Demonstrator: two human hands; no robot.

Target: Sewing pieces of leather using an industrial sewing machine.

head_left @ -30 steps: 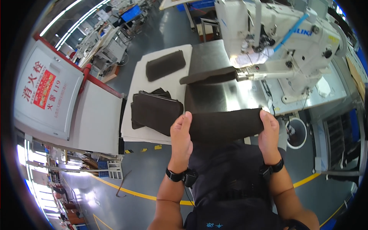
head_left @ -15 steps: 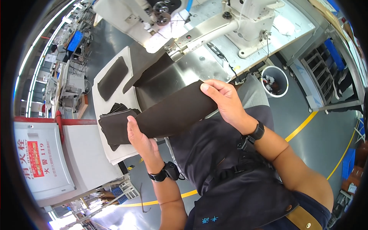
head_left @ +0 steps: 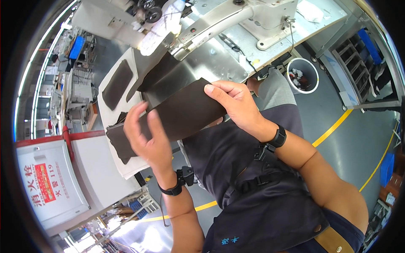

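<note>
My right hand (head_left: 238, 105) pinches the upper right corner of a dark brown piece of sheet material (head_left: 187, 111), thumb on top. It could be leather or fabric; I cannot tell which. My left hand (head_left: 147, 139), slightly blurred, is open over the left end of that piece, thumb and fingers apart. Beside this hand lies a stack of similar dark pieces (head_left: 120, 141) on a pale board (head_left: 126, 166), partly hidden by the hand and the held piece. Farther up the board rests a single flat dark piece (head_left: 118, 85). Another dark piece (head_left: 147, 69) hangs by the sewing machine's arm.
A white sewing machine (head_left: 215, 27) stands beyond a shiny metal plate (head_left: 194, 69). Thread snips (head_left: 230, 43) lie on its table. A white bin (head_left: 315, 80) with scraps stands on the floor at right. The white cabinet (head_left: 55, 181) is at left.
My left hand has let go of the piece's left end and its fingers have spread upward over it. My right hand keeps its corner, shifted slightly left and up.
</note>
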